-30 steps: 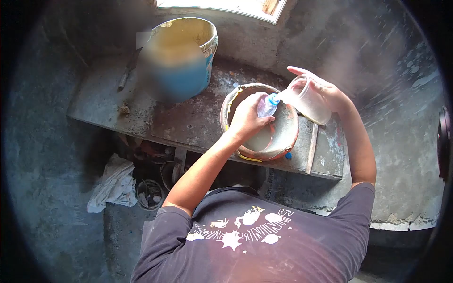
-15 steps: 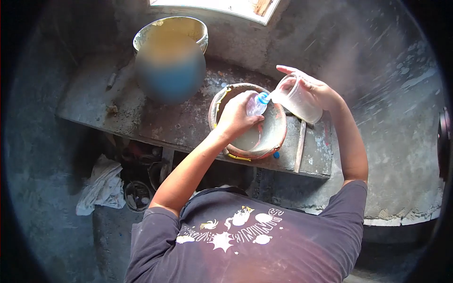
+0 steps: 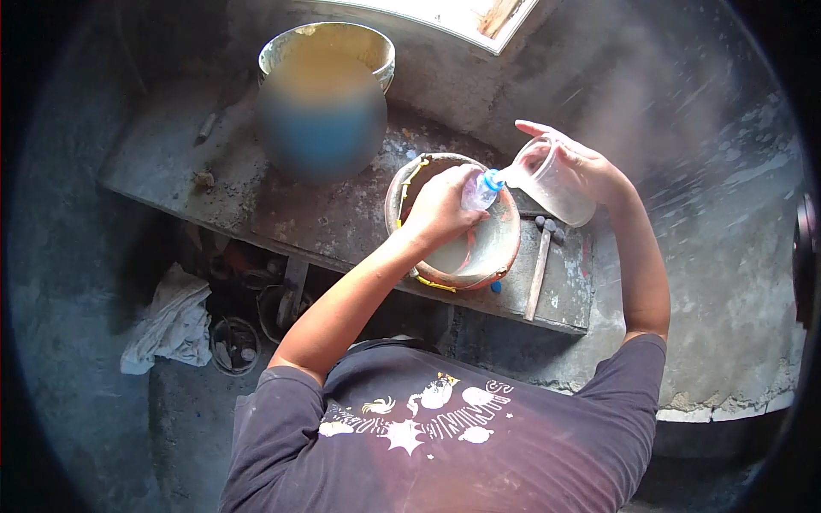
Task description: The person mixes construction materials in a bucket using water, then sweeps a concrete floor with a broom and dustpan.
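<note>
My left hand is closed round a small clear bottle with a blue neck, tilted to the right above an open bucket. In my right hand is a translucent plastic cup, tipped so that its mouth faces the bottle's neck. The bottle's tip is at the cup's rim; whether liquid passes between them is too small to tell. Greyish material shows inside the bucket, partly hidden by my left hand.
A hammer lies on the concrete ledge right of the bucket. A larger bucket stands at the back left, partly behind a blurred patch. Below the ledge are a white cloth and a round container. A window is above.
The view has shifted slightly. The hammer's head now shows beneath the cup, where it was hidden before. My hands keep hold of the bottle and the cup.
</note>
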The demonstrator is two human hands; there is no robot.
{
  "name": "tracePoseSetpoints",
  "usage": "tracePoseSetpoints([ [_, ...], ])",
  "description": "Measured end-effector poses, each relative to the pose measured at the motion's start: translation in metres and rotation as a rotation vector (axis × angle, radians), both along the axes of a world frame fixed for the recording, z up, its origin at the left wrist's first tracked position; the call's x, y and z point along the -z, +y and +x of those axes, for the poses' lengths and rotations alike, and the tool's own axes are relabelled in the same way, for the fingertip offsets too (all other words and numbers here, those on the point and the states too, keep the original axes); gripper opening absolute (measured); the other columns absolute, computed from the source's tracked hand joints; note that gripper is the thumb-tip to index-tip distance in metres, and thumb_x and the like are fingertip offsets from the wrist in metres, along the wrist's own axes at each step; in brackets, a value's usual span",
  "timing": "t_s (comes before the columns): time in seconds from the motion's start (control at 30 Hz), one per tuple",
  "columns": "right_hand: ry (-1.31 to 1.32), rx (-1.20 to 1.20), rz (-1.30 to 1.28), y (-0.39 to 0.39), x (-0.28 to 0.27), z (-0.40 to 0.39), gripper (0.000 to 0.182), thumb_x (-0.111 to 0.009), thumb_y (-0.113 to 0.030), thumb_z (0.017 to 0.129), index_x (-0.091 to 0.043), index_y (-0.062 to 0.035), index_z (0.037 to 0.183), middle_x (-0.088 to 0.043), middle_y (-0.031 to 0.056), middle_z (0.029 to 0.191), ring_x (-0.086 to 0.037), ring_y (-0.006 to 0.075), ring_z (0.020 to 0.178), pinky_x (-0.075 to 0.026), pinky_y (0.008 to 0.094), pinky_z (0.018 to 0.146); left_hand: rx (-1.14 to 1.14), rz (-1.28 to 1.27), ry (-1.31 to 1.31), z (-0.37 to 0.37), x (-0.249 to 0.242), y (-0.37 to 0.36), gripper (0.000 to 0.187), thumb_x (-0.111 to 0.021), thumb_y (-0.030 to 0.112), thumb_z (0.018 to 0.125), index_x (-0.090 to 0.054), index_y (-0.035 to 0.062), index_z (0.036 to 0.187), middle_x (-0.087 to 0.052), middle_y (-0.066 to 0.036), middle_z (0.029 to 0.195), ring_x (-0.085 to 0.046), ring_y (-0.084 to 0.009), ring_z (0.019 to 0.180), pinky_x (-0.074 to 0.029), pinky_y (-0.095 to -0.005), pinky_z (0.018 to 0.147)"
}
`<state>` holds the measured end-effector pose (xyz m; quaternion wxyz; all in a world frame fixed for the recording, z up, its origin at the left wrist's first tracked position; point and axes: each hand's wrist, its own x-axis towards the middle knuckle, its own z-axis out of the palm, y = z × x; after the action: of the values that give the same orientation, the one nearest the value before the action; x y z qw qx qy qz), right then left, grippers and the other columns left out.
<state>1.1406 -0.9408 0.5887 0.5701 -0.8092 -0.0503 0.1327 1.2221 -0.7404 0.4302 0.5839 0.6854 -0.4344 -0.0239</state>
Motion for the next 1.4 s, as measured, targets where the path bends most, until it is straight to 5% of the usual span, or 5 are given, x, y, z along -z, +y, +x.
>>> tracePoseSetpoints([
  [0.67, 0.036, -0.035, -0.087, 0.004, -0.019, 0.008, 0.068, -0.051, -0.044, 0.093, -0.031, -0.0033, 0.144, -0.061, 0.0115, 0.108, -0.055, 0.0202, 0.108, -0.039, 0.0343, 0.098, 0.014, -0.053, 0.039, -0.002, -0.007, -0.005, 0.055, -0.078, 0.015, 0.066, -0.058, 0.0012, 0.115, -0.064, -0.018, 0.107, -0.061, -0.0314, 0.102, -0.046, -0.0370, 0.092],
  [0.97, 0.104, -0.098, -0.205, 0.001, -0.022, 0.017, 0.063, -0.053, -0.044, 0.092, -0.036, -0.0111, 0.143, -0.061, 0.0117, 0.113, -0.056, 0.0198, 0.109, -0.042, 0.0347, 0.097, 0.012, -0.069, 0.009, -0.004, -0.005, -0.006, 0.054, -0.079, 0.016, 0.066, -0.057, 0.0021, 0.114, -0.064, -0.018, 0.105, -0.061, -0.0327, 0.101, -0.046, -0.0383, 0.091],
  [1.27, 0.161, 0.006, -0.369, 0.019, -0.033, 0.019, 0.057, -0.052, -0.041, 0.094, -0.039, -0.0114, 0.141, -0.056, 0.0050, 0.119, -0.051, 0.0139, 0.113, -0.040, 0.0305, 0.098, -0.008, -0.093, 0.047, -0.005, 0.001, -0.003, 0.054, -0.079, 0.016, 0.064, -0.057, 0.0019, 0.112, -0.062, -0.017, 0.105, -0.060, -0.0329, 0.101, -0.046, -0.0385, 0.091],
  [1.4, -0.133, 0.201, -0.025, 0.006, -0.012, -0.002, 0.059, -0.057, -0.041, 0.091, -0.040, -0.0092, 0.138, -0.059, 0.0057, 0.108, -0.057, 0.0123, 0.099, -0.045, 0.0281, 0.090, 0.019, -0.105, 0.085, -0.001, -0.007, 0.012, 0.051, -0.078, 0.017, 0.065, -0.058, 0.0023, 0.109, -0.063, -0.017, 0.100, -0.061, -0.0329, 0.097, -0.046, -0.0390, 0.088],
])
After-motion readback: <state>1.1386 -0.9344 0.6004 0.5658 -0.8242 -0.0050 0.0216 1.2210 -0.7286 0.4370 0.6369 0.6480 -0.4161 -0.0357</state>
